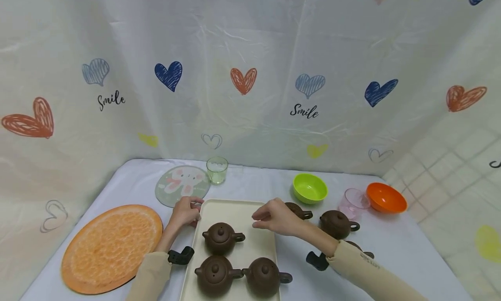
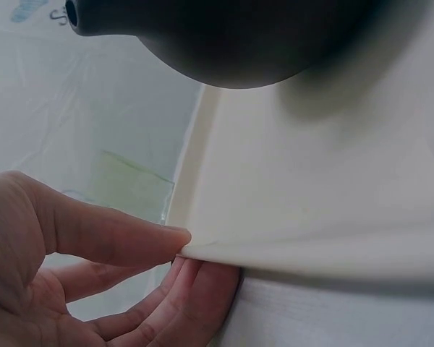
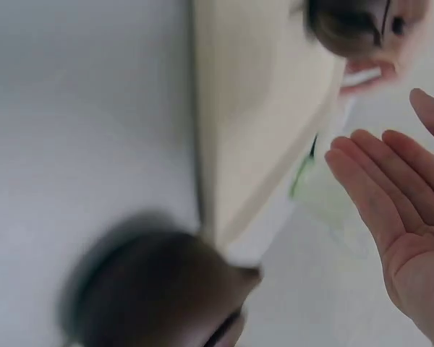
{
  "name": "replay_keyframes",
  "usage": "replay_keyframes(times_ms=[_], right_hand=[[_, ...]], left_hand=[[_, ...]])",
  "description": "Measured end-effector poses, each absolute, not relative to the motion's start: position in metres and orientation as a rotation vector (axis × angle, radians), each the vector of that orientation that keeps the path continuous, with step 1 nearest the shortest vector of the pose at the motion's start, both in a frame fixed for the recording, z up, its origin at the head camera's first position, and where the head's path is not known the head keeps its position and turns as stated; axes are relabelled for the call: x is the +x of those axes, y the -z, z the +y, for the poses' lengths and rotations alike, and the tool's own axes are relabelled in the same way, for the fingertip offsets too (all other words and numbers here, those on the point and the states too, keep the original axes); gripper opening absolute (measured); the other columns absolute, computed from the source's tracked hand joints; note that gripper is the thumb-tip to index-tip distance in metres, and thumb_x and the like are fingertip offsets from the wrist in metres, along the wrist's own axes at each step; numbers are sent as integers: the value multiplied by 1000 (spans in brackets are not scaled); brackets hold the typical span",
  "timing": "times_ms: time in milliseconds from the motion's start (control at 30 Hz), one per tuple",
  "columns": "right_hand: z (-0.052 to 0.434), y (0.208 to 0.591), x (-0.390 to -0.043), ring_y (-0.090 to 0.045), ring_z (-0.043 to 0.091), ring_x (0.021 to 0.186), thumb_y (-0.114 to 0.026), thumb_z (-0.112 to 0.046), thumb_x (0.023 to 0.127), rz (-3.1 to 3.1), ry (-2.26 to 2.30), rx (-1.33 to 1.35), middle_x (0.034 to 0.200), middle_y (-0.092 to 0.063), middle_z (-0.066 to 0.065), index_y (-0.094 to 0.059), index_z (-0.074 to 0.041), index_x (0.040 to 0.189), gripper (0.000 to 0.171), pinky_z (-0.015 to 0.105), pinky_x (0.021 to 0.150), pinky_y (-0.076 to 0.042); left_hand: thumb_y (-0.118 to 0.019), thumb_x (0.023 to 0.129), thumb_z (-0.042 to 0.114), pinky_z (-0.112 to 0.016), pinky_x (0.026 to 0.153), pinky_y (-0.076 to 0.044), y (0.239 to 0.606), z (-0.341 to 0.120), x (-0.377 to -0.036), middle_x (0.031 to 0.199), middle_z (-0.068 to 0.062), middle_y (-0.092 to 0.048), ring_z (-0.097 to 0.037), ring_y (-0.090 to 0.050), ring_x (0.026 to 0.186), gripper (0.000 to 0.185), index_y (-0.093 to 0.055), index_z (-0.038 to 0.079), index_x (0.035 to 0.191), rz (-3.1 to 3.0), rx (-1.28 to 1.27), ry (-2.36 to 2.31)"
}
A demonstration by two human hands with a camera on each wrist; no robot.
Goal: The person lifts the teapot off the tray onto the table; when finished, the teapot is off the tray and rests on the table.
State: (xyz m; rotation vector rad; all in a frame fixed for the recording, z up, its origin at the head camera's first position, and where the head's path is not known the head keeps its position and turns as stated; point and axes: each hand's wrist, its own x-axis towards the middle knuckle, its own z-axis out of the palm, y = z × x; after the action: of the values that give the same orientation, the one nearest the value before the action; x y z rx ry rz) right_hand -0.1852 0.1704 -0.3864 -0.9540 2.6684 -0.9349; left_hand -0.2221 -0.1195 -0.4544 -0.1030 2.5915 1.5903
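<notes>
My left hand [image 1: 185, 213] pinches the far left corner of a cream tray [image 1: 238, 209]. In the left wrist view the thumb lies on top of the rim and the fingers underneath. Three dark brown teapots stand upright on the tray: one teapot [image 1: 221, 239] in the middle left, a second teapot [image 1: 216, 275] nearer, and a third teapot [image 1: 265, 276] to its right. Over the tray's far right part hovers my right hand [image 1: 279, 217], holding nothing, its fingers extended in the right wrist view. A brown teapot [image 1: 294, 209] sits just beyond that hand, partly hidden by it.
Right of the tray stand another teapot [image 1: 335, 224] and one mostly hidden behind my right forearm. Farther back are a green bowl [image 1: 310, 188], a pink glass [image 1: 352, 204] and an orange bowl [image 1: 386, 198]. A green glass [image 1: 217, 170], a rabbit mat [image 1: 182, 185] and a round orange mat [image 1: 113, 249] lie leftward.
</notes>
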Motion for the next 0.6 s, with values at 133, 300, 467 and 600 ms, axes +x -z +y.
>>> replay_keyframes(times_ms=[133,300,467,600], right_hand=[[147,390,-187,-70,15,82,-74,-12,81,2623,884,-1007,94,-73,13,-73,4,98,23,14,68,-54],[130,400,-184,-67,3,73,-75,-11,81,2597,802,-1093,84,-74,7,-75,1,91,16,10,63,-51],[123,408,-179,-63,-4,66,-76,-10,79,2623,801,-1094,75,-73,2,-77,-3,84,9,9,59,-49],[121,410,-177,-62,-6,63,-77,-10,78,2658,819,-1067,73,-73,0,-77,-4,81,6,9,58,-48]], left_hand=[[-56,63,-14,-34,44,-55,456,-119,-222,82,-17,-63,-19,-59,55,50,-65,-6,112,2592,-106,-1587],[-57,62,-14,-33,44,-55,458,-120,-222,82,-16,-65,-18,-59,56,50,-66,-6,111,2603,-103,-1586],[-56,62,-13,-33,44,-55,458,-119,-222,81,-15,-65,-18,-59,56,50,-66,-5,110,2610,-93,-1586],[-57,61,-13,-32,43,-54,458,-119,-223,80,-14,-65,-17,-57,55,50,-66,-5,109,2626,-91,-1575]])
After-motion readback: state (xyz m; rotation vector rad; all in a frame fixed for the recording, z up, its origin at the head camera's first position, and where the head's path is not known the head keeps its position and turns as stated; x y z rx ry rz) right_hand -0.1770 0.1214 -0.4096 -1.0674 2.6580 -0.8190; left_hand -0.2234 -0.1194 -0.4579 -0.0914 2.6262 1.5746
